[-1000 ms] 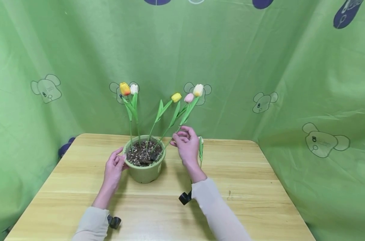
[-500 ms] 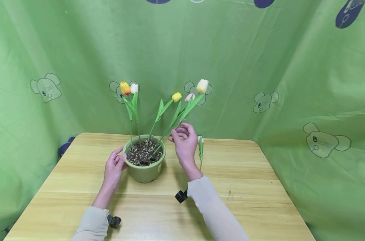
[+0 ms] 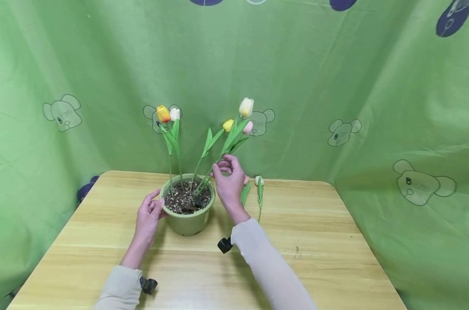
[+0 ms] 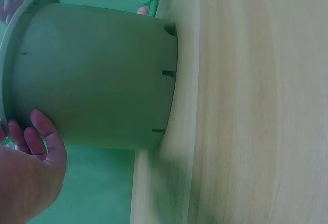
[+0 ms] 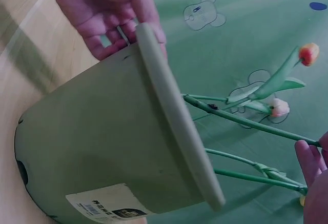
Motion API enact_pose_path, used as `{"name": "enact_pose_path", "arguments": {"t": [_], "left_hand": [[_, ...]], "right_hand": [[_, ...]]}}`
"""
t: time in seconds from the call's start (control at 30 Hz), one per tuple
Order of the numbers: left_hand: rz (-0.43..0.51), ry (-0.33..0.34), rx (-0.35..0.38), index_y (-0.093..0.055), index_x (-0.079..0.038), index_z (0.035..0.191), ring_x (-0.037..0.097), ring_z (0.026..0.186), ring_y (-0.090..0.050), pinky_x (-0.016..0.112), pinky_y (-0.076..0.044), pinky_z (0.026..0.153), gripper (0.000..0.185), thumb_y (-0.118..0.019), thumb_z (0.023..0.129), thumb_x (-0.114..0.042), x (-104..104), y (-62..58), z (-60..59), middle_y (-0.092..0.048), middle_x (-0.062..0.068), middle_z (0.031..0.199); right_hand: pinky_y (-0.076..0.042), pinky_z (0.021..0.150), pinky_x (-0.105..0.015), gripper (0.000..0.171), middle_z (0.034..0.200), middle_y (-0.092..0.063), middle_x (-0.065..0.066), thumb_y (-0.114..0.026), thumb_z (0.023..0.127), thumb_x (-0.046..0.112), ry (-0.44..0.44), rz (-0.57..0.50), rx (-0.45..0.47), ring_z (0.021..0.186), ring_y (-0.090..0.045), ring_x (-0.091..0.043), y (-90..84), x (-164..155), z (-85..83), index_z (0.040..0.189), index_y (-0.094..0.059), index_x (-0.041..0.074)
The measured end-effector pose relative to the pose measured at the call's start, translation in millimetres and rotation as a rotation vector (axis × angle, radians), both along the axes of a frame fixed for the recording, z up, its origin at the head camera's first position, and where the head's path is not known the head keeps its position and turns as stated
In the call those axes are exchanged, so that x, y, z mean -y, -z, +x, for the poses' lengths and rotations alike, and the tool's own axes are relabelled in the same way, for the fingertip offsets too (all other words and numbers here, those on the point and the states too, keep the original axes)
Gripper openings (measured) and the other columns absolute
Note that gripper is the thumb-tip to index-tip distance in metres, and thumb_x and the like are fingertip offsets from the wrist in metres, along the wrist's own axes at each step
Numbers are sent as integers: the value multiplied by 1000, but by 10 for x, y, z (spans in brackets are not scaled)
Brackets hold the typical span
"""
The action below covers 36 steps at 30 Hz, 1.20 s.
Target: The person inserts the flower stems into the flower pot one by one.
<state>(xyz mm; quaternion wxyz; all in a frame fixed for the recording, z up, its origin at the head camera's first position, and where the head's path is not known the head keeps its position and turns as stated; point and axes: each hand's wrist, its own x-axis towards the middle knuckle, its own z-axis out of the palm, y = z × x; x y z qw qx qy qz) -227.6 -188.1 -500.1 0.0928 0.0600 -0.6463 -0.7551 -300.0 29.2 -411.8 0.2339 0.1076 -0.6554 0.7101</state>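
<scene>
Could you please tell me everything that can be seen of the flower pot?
The flower pot is olive green, round and narrower toward its base, with a thick rim. It looks like plastic. Small notches line its bottom edge, and a pale label with dark print shows on its side in the right wrist view. It stands upright on the wood-grained table, holding dark, pale-flecked soil with several tulips stuck in it. The left hand grips its rim on the left side.

Can't read the label (image 5: pixel 107 203) on the pot (image 5: pixel 102 126), too blurry. Right wrist cam chops the right hand (image 5: pixel 316 178) off at the edge. In the head view, leaves (image 3: pixel 233 135) partly block the yellow bloom (image 3: pixel 228 125), and the counter (image 3: pixel 331 262) runs out of frame.
</scene>
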Motion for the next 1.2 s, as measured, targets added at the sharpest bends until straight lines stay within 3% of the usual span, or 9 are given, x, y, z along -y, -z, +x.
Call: {"name": "enact_pose_path", "arguments": {"t": [0.27, 0.6, 0.97, 1.2], "left_hand": [[10, 4, -2, -42, -7, 154, 9, 84, -66, 23, -63, 85, 46, -50, 109, -11, 0, -5, -9, -63, -2, 92], [8, 1, -3, -43, -7, 154, 9, 83, -67, 23, -63, 85, 46, -51, 109, -10, 11, 16, -19, -63, -2, 92], [1, 3, -9, -42, -5, 154, 8, 85, -67, 23, -63, 86, 47, -50, 109, -10, 20, -15, -13, -62, -2, 93], [11, 4, -6, -43, -6, 154, 8, 84, -66, 23, -63, 85, 46, -51, 108, -10, 12, -2, -16, -62, -2, 91]], "right_hand": [[-68, 69, -33, 35, 106, -68, -26, -73, 90, -7, 55, 74, -40, 90, -70, -36, 120, 157, -95, 123, -62, -5], [-66, 67, -24, 30, 101, -71, -19, -72, 91, -5, 90, 180, -117, 88, -72, -31, 219, 232, -144, 120, -65, -3], [-66, 72, -25, 30, 103, -71, -19, -72, 92, -3, 45, 228, -133, 91, -71, -31, 221, 269, -144, 120, -64, -6], [-66, 77, -28, 23, 103, -71, -19, -71, 95, 1, -34, 265, -96, 96, -70, -33, 221, 297, -119, 116, -65, -5]]}}
